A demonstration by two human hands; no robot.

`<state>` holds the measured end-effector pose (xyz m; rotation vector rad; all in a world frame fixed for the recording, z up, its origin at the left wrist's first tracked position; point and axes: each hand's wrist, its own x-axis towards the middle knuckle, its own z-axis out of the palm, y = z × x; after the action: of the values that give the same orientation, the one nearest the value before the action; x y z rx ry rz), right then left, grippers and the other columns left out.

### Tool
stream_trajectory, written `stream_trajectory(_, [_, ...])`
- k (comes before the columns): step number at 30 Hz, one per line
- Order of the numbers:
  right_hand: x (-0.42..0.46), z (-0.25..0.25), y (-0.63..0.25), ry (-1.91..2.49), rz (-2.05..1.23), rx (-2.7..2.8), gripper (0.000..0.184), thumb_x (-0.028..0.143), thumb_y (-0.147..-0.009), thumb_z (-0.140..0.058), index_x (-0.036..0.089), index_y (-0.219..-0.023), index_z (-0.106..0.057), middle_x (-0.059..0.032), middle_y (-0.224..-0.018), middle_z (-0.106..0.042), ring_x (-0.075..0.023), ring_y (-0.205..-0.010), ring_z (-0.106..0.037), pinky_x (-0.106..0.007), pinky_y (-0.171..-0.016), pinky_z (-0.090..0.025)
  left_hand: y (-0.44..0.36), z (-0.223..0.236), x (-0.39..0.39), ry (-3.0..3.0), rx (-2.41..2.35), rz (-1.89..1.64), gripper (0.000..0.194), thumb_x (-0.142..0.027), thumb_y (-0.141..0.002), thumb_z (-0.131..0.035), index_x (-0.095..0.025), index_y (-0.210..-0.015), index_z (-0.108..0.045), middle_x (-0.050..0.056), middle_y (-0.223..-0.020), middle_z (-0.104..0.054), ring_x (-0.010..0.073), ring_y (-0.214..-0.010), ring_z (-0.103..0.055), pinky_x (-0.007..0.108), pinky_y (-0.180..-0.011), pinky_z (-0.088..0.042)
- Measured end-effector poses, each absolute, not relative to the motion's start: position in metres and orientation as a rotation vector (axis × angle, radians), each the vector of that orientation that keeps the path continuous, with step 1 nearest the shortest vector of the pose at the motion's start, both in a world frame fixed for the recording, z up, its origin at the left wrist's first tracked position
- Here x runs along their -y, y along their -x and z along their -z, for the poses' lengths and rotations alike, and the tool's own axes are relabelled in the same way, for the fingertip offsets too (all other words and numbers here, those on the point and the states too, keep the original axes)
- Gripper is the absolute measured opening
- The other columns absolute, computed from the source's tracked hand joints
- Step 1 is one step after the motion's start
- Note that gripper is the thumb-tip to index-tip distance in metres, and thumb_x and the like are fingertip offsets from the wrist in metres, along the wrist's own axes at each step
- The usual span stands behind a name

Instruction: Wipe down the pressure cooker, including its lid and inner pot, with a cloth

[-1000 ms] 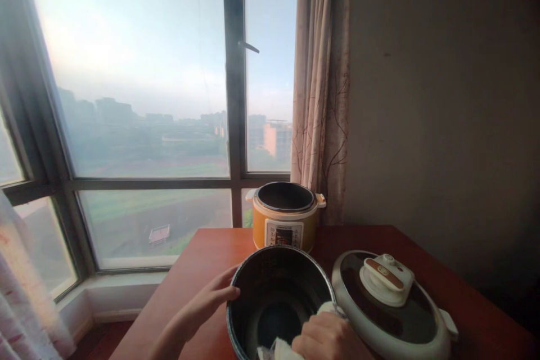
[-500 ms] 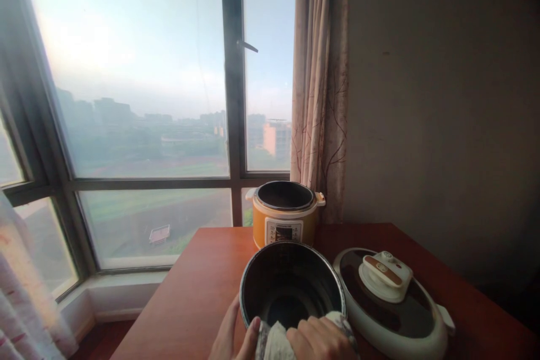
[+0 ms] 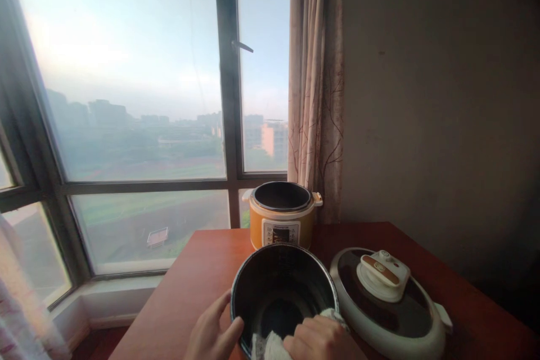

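Over the bench [image 3: 172, 292], your left hand [image 3: 214, 331] is clasping the black pot [image 3: 291, 278] by its rim, your right hand [image 3: 318, 338] clutching white cloth [image 3: 272, 347]!

Home room, by its patterned curtain [image 3: 314, 90] and cooker [image 3: 281, 216].

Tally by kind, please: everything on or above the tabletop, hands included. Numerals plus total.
Cooker body: 1
Inner pot: 1
Lid: 1
Cloth: 1
Hands: 2 (left hand, right hand)
Total: 6
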<state>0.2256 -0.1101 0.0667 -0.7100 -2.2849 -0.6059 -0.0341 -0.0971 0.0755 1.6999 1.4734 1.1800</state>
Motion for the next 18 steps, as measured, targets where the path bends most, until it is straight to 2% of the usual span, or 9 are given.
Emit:
stream_trajectory(6, [0.107, -0.072, -0.244, 0.673, 0.395, 2.478, 0.052, 0.048, -0.108, -0.022, 0.024, -0.073, -0.052, 0.0043, -0.063, -0.058, -0.0126, -0.058, -0.054, -0.03, -0.055, -0.03, 0.057, -0.109, 0.071, -1.658, -1.035, -0.911, 0.05, -0.049, -0.077, -0.07, -0.02, -0.117, -0.075, 0.009, -0.121, -0.075, 0.0358, -0.117, -0.066, 0.046, -0.103, -0.051])
stream_trajectory(9, [0.109, -0.077, -0.244, 0.708, 0.348, 2.458, 0.053, 0.048, -0.108, -0.023, 0.024, -0.076, -0.057, 0.0034, -0.065, -0.062, -0.0136, -0.063, -0.058, -0.03, -0.058, -0.033, 0.062, -0.115, 0.064, -1.643, -0.996, -0.818, 0.053, -0.051, -0.078, -0.069, -0.021, -0.122, -0.072, 0.009, -0.126, -0.074, 0.0351, -0.118, -0.066, 0.045, -0.102, -0.052])
stream_trajectory(11, [0.111, -0.08, -0.244, 0.709, 0.295, 2.427, 0.05, 0.046, -0.108, -0.025, 0.025, -0.085, -0.064, 0.0031, -0.069, -0.068, -0.0151, -0.07, -0.063, -0.03, -0.064, -0.037, 0.064, -0.109, 0.063, -1.736, -1.097, -0.808, 0.054, -0.048, -0.082, -0.062, -0.021, -0.128, -0.068, 0.009, -0.129, -0.072, 0.0339, -0.122, -0.064, 0.046, -0.104, -0.051])
stream_trajectory(13, [0.115, -0.078, -0.246, 0.692, 0.212, 2.356, 0.038, 0.045, -0.107, -0.034, 0.029, -0.104, -0.069, 0.0027, -0.086, -0.076, -0.0173, -0.083, -0.068, -0.029, -0.077, -0.044, 0.064, -0.099, 0.065, -1.895, -1.361, -0.85, 0.055, -0.044, -0.085, -0.056, -0.019, -0.133, -0.065, 0.012, -0.134, -0.068, 0.0335, -0.129, -0.06, 0.048, -0.109, -0.047])
stream_trajectory(15, [0.122, -0.07, -0.251, 0.729, 0.092, 2.164, 0.032, 0.045, -0.105, -0.041, 0.036, -0.123, -0.066, 0.0014, -0.112, -0.077, -0.0205, -0.103, -0.069, -0.032, -0.093, -0.045, 0.063, -0.09, 0.071, -2.071, -1.677, -0.922, 0.055, -0.043, -0.086, -0.054, -0.016, -0.133, -0.064, 0.014, -0.138, -0.065, 0.0343, -0.132, -0.057, 0.052, -0.111, -0.045])
stream_trajectory(18, [0.137, -0.048, -0.26, 0.855, -0.158, 1.732, 0.045, 0.06, -0.099, -0.044, 0.04, -0.136, -0.06, -0.0025, -0.137, -0.066, -0.0283, -0.124, -0.061, -0.04, -0.106, -0.043, 0.054, -0.088, 0.088, -2.356, -1.867, -1.076, 0.05, -0.041, -0.09, -0.052, -0.017, -0.132, -0.064, 0.014, -0.136, -0.067, 0.0325, -0.126, -0.063, 0.049, -0.103, -0.054])
